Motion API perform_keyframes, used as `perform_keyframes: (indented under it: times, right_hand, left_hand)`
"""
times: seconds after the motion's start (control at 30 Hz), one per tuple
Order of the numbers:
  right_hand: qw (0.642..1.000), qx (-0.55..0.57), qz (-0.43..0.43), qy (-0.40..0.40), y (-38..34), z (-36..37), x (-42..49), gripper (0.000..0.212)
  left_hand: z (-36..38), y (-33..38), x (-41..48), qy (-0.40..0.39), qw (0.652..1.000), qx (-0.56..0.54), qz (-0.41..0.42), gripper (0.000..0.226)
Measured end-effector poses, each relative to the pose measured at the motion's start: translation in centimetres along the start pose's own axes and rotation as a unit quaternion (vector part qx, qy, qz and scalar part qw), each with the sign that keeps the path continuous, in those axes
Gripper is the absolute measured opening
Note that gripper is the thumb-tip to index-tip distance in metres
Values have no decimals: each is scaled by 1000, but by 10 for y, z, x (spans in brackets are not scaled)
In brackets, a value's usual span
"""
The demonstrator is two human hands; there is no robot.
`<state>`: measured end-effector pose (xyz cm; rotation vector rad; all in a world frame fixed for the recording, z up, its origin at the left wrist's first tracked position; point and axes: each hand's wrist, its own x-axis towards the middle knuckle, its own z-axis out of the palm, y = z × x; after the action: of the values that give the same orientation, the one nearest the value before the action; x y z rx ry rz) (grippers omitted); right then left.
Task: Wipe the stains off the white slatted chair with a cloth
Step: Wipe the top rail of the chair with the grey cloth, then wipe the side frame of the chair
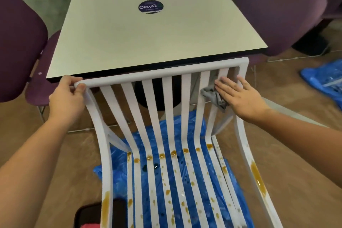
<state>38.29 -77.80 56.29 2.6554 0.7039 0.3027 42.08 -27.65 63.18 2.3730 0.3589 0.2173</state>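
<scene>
A person's left hand (66,96) grips the top corner of the white slatted chair (157,74) at nine o'clock, fingers (79,87) curled round the rail. The right hand (240,96), fingers flat and spread, presses a grey cloth (215,98) against the back slats at three o'clock. Amber stains (162,156) dot the seat at six o'clock, not yet wiped, above a blue plastic sheet (118,172). The bunched cloth could slip through a gap between slats. The sticky-looking spots may smear rather than lift, and a hard push could rock the chair against the tabletop (148,39).
</scene>
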Motion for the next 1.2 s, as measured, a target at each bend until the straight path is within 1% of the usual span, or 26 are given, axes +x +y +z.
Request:
perform_keyframes:
  times: [0.03,0.07,0.1,0.13,0.2,0.23,0.27,0.3,0.37,0.4,0.47,0.53,0.57,0.7,0.77,0.83,0.9,0.93,0.97,1.0,1.03,1.07,1.1,1.13,1.2]
  right_hand:
    - [999,32,28,-11,5,-2,-12,66]
    - [995,75,67,-4,9,-4,-23,66]
    - [984,132,123,15,12,-9,-32,68]
    - [961,195,192,50,15,-15,-41,70]
    - [888,296,329,125,19,-26,-47,70]
    - [855,323,376,155,19,-32,-45,73]
    - [834,335,404,171,18,-38,-41,75]
    - [827,337,416,173,15,-42,-37,77]
    - [842,346,394,129,2,-40,-28,80]
    - [854,362,365,84,-6,-33,-25,81]
    - [874,381,299,-22,-23,-11,-27,79]
    - [897,352,254,-83,-39,8,-37,77]
    - [902,341,246,-102,-46,14,-44,77]
    - [902,336,215,-168,-65,19,-82,72]
    - [884,366,216,-194,-70,20,-103,67]
    - [856,406,239,-214,-76,15,-121,63]
    - [834,423,267,-233,-82,4,-134,57]
    - [821,435,288,-233,-82,-1,-139,50]
    - [796,462,325,-217,-82,-7,-143,37]
    - [754,507,377,-183,-80,-12,-143,26]
    - [707,547,428,-134,-77,-17,-142,22]
    - [657,575,480,-86,-71,-22,-138,23]
    - [615,585,526,-46,-65,-24,-135,24]
    - [587,584,561,-17,-59,-25,-133,26]
    - [560,563,607,13,-53,-27,-135,31]
  left_hand:
    - [0,2,-1,2,1000,3,-1,22]
    - [0,4,-2,4,1000,7,-2,23]
    - [0,7,-4,6,1000,11,-2,24]
    - [0,11,-7,7,1000,15,-4,26]
    - [4,17,-12,12,1000,23,-12,31]
    - [7,20,-15,12,999,26,-23,35]
    - [12,24,-21,8,999,28,-37,41]
    - [18,27,-29,1,999,25,-47,52]
    - [32,29,-50,-13,999,5,-41,75]
    - [39,29,-61,-20,999,2,-37,81]
    - [54,20,-82,-39,998,18,-50,85]
    - [65,1,-99,-66,994,51,-66,84]
    - [68,-12,-107,-77,992,71,-70,84]
    - [70,-54,-137,-109,981,121,-110,77]
    - [69,-67,-148,-132,974,132,-126,83]
    - [66,-80,-155,-145,970,139,-138,85]
    - [65,-89,-158,-142,968,143,-147,84]
    - [64,-91,-159,-139,969,148,-142,82]
    - [63,-92,-159,-140,969,154,-134,78]
    - [62,-92,-157,-140,970,158,-124,72]
    - [61,-92,-156,-143,970,160,-115,63]
    - [60,-91,-155,-146,969,164,-111,55]
    - [59,-91,-155,-150,968,166,-111,47]
    - [58,-90,-156,-152,967,168,-114,42]
    - [57,-90,-158,-156,965,176,-114,39]
